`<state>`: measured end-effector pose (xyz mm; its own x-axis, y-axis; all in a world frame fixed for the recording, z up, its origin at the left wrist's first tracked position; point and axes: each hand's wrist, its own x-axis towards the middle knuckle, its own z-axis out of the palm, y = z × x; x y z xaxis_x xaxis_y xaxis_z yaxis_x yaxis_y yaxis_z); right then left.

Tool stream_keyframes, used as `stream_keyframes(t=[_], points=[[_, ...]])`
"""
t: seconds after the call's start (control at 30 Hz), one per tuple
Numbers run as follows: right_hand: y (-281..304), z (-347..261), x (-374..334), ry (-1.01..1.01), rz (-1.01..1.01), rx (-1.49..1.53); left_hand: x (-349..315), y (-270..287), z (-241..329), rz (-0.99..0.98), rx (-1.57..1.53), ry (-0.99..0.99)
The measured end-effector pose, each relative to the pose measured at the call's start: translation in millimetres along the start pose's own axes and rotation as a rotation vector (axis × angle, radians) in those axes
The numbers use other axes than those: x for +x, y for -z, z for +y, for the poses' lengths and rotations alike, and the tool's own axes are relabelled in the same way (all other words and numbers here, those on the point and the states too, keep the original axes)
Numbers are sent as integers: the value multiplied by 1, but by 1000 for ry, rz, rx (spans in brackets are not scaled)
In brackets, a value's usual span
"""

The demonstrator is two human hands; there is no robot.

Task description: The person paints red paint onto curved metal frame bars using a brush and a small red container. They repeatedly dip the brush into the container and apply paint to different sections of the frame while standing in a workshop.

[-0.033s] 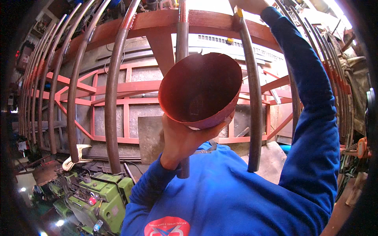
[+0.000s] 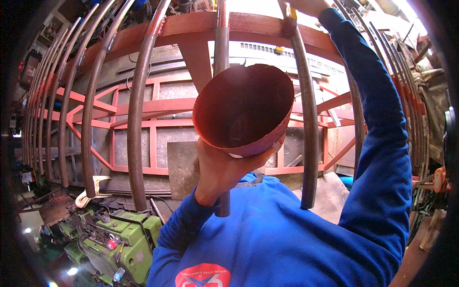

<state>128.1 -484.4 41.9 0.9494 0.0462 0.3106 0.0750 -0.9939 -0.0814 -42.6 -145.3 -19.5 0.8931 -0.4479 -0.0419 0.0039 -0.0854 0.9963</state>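
Container Held in Left Grip, Right Grip Raised at Pipe

Your left grip [image 2: 215, 167] is closed around the outer wall of the round container [image 2: 244, 107], supporting it from the side nearest your body. The container is in front of your chest, its wide mouth tilted toward your view. Its inner wall is reddish brown and dark at depth; the contents cannot be made out.

Your right arm is raised, and your right grip [image 2: 310, 6] is beyond the far edge of the red beam [image 2: 191, 27], at the upper end of a dark pipe [image 2: 304, 91]. The picture border cuts it off; you cannot tell whether its fingers are spread or pinching. A small yellowish item [image 2: 289, 14] shows just beside it.

Further pipes cross the beam in a row to both sides. A second pipe [image 2: 221, 48] passes behind the container, its lower end showing below your left wrist. Lower down lies a red frame [image 2: 162, 106] of bars and diagonals; a flat plate [image 2: 181, 167] overlaps its near edge. A green machine [image 2: 136, 232] stands off that frame's near left corner.
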Motion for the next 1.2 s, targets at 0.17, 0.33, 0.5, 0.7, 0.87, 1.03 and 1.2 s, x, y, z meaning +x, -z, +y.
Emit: stream_keyframes(t=[0.17, 0.33, 0.5, 0.7, 0.87, 1.03, 1.2], points=[[10, 28, -13, -64, 58, 18, 3, 3, 5, -4, 62, -33], [19, 59, -31, -128, 131, 53, 3, -3, -3, 66, -40, -51], [30, 93, -61, -207, 206, 95, 0, -12, -10, 126, -30, -136], [26, 102, -78, -158, 269, 179, -8, -16, -14, 147, 24, -98], [-12, 79, -53, 104, 226, 235, -10, -13, -31, 211, -57, -163], [0, 58, -65, 203, 225, 120, -16, -10, -33, 278, -9, -136], [2, 118, -35, -74, 65, 785, -15, 4, -48, 188, -22, -150]])
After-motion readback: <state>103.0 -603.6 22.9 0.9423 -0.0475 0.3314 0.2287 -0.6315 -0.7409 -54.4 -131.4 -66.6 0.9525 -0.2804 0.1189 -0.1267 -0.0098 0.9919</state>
